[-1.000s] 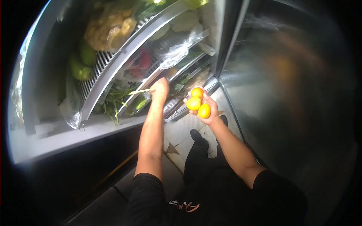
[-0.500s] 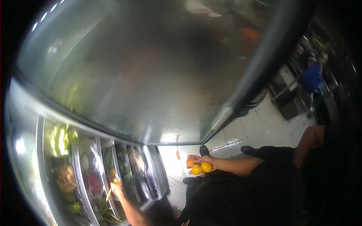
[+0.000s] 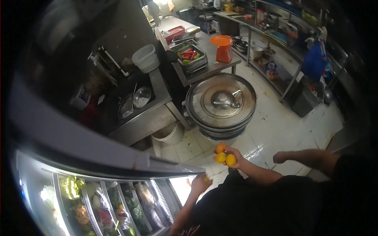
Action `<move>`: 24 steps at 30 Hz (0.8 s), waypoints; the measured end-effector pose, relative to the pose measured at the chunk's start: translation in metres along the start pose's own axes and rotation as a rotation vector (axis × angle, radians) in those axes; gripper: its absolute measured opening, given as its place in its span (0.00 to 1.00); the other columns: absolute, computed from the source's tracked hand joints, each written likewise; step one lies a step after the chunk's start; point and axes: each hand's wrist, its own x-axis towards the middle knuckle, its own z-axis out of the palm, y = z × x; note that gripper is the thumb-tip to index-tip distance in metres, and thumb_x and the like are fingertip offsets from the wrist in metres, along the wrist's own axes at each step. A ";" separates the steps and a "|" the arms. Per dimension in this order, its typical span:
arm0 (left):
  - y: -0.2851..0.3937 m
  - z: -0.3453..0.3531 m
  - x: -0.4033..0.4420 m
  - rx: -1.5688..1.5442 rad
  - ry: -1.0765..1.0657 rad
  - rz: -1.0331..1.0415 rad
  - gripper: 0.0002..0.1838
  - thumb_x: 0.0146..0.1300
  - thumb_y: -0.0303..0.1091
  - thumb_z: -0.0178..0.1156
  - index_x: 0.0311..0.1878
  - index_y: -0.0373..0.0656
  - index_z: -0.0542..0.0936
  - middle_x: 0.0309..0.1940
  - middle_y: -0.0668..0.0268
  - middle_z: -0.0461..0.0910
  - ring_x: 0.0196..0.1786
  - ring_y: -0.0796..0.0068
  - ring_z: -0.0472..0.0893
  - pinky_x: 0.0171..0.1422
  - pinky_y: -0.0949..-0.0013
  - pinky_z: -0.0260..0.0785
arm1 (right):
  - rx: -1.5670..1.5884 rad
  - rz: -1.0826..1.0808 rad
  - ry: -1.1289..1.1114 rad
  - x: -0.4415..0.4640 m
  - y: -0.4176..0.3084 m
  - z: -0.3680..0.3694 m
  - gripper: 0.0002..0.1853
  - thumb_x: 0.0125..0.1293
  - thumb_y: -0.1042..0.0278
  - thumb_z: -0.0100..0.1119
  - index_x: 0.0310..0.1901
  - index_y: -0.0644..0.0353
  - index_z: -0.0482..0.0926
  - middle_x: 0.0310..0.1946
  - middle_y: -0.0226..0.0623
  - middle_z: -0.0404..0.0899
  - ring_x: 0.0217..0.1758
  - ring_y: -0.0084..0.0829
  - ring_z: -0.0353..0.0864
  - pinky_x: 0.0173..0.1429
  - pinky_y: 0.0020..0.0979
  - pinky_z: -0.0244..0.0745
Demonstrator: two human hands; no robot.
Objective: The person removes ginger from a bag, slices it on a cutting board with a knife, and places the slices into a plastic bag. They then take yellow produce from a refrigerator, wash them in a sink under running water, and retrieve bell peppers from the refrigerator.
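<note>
My right hand (image 3: pixel 234 154) is closed around three citrus fruits: an orange one (image 3: pixel 221 148), a yellow one (image 3: pixel 220 157) and another yellow one (image 3: pixel 231 159). It is held out in front of my body, above the floor. My left hand (image 3: pixel 200 184) is outside the fridge, close to the end of a dark door edge (image 3: pixel 157 165). Its fingers curl around a small yellow fruit (image 3: pixel 206 179), mostly covered and blurred. Lower left, the lit fridge (image 3: pixel 159 198) shows shelves of vegetables, with a leafy green head (image 3: pixel 71 187) among them.
A co-worker's closed hand (image 3: pixel 280 157) reaches in from the right, near my right forearm. Ahead stands a large lidded pot (image 3: pixel 220 86) with ladles on top. Behind it, a steel table (image 3: pixel 210 67) holds trays of peppers and an orange scale (image 3: pixel 224 53). A white bucket (image 3: pixel 169 134) sits left.
My left hand has come out from the fridge shelves and moved right, towards my other hand. The glass door no longer fills the view, so the kitchen behind shows. My right hand still holds the fruits.
</note>
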 end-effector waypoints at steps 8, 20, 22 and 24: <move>-0.003 0.022 0.111 0.392 -0.308 -0.592 0.20 0.52 0.34 0.58 0.49 0.40 0.77 0.45 0.51 0.77 0.53 0.54 0.76 0.58 0.46 0.66 | 0.005 -0.048 -0.080 0.020 -0.097 0.044 0.29 0.63 0.60 0.54 0.64 0.30 0.59 0.59 0.47 0.66 0.61 0.59 0.67 0.32 0.40 0.83; -0.131 0.064 0.041 -0.288 0.700 -0.592 0.06 0.56 0.27 0.54 0.28 0.43 0.81 0.26 0.59 0.82 0.27 0.66 0.80 0.32 0.67 0.72 | -0.007 0.319 -0.109 0.155 -0.074 0.085 0.29 0.63 0.63 0.53 0.64 0.27 0.59 0.61 0.46 0.65 0.62 0.57 0.66 0.34 0.44 0.81; -0.086 -0.059 0.088 -0.658 0.913 -0.814 0.09 0.64 0.29 0.52 0.37 0.35 0.80 0.28 0.66 0.79 0.27 0.80 0.73 0.31 0.74 0.66 | 0.007 0.367 -0.142 0.188 -0.060 0.100 0.27 0.63 0.63 0.53 0.63 0.28 0.62 0.62 0.45 0.65 0.63 0.56 0.66 0.35 0.43 0.81; -0.166 -0.111 0.107 -0.666 1.195 -0.353 0.16 0.63 0.27 0.54 0.54 0.34 0.72 0.34 0.64 0.79 0.33 0.78 0.76 0.37 0.75 0.68 | -0.016 0.374 -0.126 0.223 -0.046 0.124 0.26 0.62 0.63 0.55 0.62 0.30 0.64 0.62 0.48 0.64 0.63 0.57 0.66 0.33 0.42 0.83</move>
